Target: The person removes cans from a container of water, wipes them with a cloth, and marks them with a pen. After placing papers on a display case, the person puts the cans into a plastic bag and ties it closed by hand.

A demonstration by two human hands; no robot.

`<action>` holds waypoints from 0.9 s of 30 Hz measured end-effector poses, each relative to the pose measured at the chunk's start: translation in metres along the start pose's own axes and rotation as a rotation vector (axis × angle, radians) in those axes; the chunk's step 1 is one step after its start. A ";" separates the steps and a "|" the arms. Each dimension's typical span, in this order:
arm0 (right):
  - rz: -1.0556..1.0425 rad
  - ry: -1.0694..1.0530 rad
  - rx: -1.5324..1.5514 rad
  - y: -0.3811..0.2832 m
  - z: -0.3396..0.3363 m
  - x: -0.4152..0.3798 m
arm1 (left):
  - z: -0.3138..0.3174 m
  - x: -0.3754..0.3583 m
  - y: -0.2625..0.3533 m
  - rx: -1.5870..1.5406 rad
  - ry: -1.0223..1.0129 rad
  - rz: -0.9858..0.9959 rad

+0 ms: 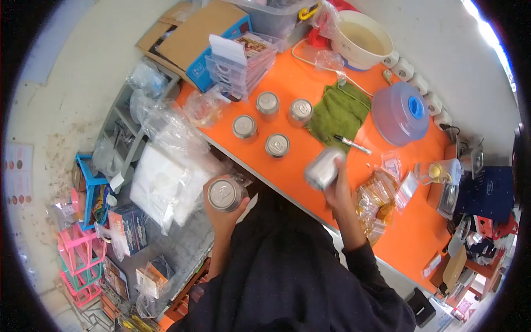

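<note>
My left hand (225, 217) is wrapped round a silver can (223, 193), its lid with the pull tab facing up. It is just off the front edge of the orange table (287, 180). In my right hand (340, 188) is a second can (322, 168), tilted and blurred, above the table. Several more cans (268, 103) stand upright further back, lids up. Behind the right-hand can lie a green cloth (338, 113) and a marker pen (353, 144).
A translucent domed cover (399, 113) and a cream basin (362, 40) stand by the wall sockets (405, 68). Amber plastic packets (376, 196) lie to the right. Back left are a cardboard box (196, 33) and plastic trays (243, 63). White plastic bags (166, 182) sit on the left.
</note>
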State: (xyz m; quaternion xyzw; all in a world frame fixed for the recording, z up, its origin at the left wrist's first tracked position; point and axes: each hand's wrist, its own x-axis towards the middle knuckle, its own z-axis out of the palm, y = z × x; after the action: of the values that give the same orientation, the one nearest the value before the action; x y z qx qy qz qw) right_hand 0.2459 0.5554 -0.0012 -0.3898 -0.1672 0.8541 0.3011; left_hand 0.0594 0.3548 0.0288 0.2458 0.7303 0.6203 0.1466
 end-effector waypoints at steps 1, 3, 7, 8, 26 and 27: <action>-0.001 -0.017 0.003 0.004 -0.001 0.001 | -0.003 0.001 -0.004 0.078 0.045 0.006; -0.167 -0.335 -0.458 0.012 -0.005 0.001 | -0.012 -0.006 -0.012 0.068 0.141 -0.087; -0.595 -0.181 -0.911 0.027 0.000 0.029 | -0.037 -0.024 -0.052 0.205 0.341 -0.192; -0.689 -0.224 -1.031 0.032 -0.003 0.037 | -0.043 -0.029 -0.063 0.209 0.352 -0.193; -0.561 -0.695 -2.245 -0.026 0.175 0.182 | -0.066 -0.057 -0.116 0.270 0.495 -0.051; -0.510 -0.869 -2.232 -0.031 0.174 0.189 | -0.065 -0.058 -0.117 0.260 0.505 -0.057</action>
State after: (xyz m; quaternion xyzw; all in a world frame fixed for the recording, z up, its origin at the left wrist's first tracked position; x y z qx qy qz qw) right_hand 0.0267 0.6916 0.0196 -0.0727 -0.9658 0.2176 -0.1206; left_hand 0.0532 0.2570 -0.0782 0.0799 0.8237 0.5586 -0.0555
